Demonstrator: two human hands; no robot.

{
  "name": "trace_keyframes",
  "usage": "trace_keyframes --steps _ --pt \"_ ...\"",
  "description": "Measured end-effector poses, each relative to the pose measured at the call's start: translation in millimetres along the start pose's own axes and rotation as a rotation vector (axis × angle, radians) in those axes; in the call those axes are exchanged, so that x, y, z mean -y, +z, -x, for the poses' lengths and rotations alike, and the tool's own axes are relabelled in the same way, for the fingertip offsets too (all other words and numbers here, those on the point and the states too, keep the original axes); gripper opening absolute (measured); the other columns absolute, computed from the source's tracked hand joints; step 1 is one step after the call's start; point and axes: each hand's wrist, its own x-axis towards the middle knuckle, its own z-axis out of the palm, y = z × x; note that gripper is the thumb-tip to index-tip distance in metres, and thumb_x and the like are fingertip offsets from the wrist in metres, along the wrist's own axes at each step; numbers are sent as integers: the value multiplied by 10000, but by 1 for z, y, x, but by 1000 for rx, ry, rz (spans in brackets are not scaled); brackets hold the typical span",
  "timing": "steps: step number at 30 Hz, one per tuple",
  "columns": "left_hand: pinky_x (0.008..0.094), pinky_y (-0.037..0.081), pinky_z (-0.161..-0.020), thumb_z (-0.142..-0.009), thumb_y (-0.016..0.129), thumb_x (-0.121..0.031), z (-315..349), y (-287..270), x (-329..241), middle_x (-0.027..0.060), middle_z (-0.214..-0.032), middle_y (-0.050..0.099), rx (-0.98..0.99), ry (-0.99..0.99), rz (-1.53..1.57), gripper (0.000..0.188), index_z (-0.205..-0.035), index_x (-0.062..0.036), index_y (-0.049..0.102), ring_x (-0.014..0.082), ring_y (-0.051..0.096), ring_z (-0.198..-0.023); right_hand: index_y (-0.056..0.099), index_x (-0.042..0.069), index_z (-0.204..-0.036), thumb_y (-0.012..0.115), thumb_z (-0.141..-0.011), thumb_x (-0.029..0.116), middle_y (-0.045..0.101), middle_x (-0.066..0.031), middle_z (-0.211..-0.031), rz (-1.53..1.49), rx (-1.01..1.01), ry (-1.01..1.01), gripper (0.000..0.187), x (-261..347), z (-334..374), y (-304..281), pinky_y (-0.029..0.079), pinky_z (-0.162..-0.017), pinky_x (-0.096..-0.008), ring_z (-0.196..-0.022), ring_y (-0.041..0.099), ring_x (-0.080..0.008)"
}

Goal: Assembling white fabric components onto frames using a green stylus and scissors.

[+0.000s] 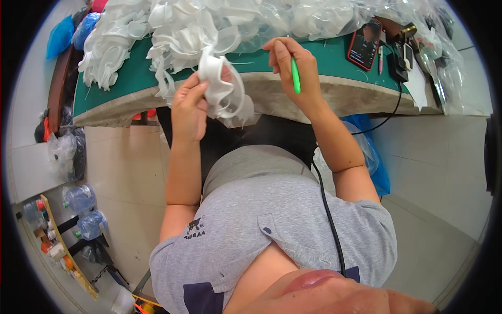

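Note:
My left hand (pixel 190 107) is closed on a white, curved fabric piece (pixel 213 73) with a wavy strip along it, pinched between thumb and fingers over the table's near edge. To its right, my right hand (pixel 299 68) is wrapped round a slim bright-green handle (pixel 296 78), whose lower end sticks out under the palm. The working tip of that tool cannot be made out. A gap separates the two hands. Beyond them, a heap of similar white pieces (pixel 180 39) covers the far part of the green tabletop (pixel 253 62).
A phone (pixel 364 44) with a lit screen lies at the right, beside a pink pen (pixel 380 60) and a black adapter (pixel 397 68) with a cable. Clear plastic bags (pixel 329 21) lie at the back. Large water bottles (pixel 91 225) stand on a rack at the left.

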Motion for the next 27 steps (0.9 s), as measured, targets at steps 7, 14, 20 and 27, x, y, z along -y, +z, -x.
trace_keyframes --steps 7,14,20,27 --pt "324 446 -955 -880 453 -31 0 4 1 179 -1144 616 12 -43 -16 375 -1218 124 505 232 598 -1086 607 -3 -897 619 -906 199 599 -23 -731 -170 256 82 203 -8 2 40 452 -651 -253 -686 537 -95" --pt "386 442 -1000 -854 428 -32 -4 -33 -10 234 -1252 545 -32 -46 190 434 -1262 116 447 304 542 -1170 608 48 -836 586 -932 191 501 30 -640 -296 -170 -13 173 -9 -5 -3 356 -511 -195 -570 431 -40" --pt "457 414 -1038 -856 416 -22 -16 -79 -9 203 -1249 545 -103 -34 595 284 -1094 71 541 308 503 -1207 530 43 -893 541 -957 154 542 -51 -772 -465 -680 -412 128 -1 2 -73 383 -539 -224 -614 460 -94" --pt "470 408 -1006 -871 482 -147 -8 -38 -16 208 -1215 547 90 -188 419 476 -1286 79 426 325 528 -1129 551 16 -938 607 -894 150 603 -90 -780 24 262 -344 151 5 36 -41 458 -577 -299 -626 574 -178"
